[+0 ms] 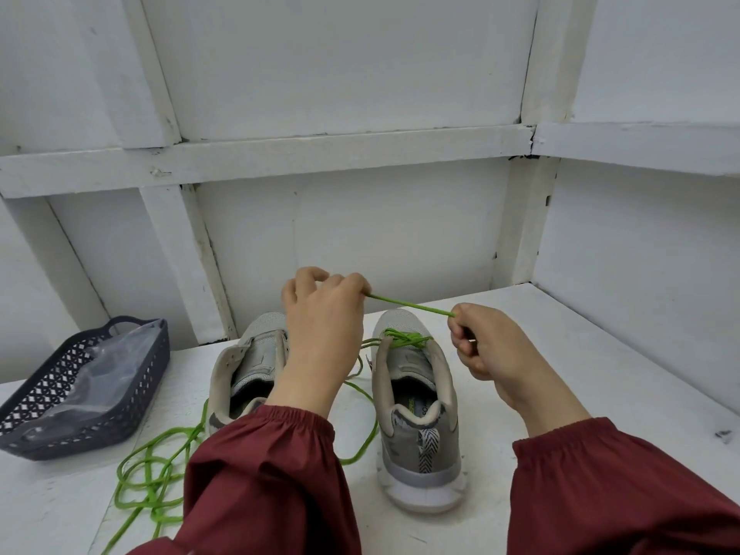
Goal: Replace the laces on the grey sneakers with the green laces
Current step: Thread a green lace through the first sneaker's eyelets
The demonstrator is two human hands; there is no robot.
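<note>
Maroon elastic-cuffed sleeves (264,474) fill the foreground. Far left of the left hand (324,314) sits a dark perforated plastic basket (60,394) holding a clear plastic bag (104,374). A loose coil of green lace (152,474) lies beside the left sleeve. The left grey mesh sneaker (248,354) stands under the left hand. Both hands pinch a taut green lace strand (412,305) between fingertips, the left end higher. Below it stands the right grey sneaker (420,434), green lacing crossing its upper eyelets. The right hand (492,346) hovers just right of that sneaker, fingers curled.
</note>
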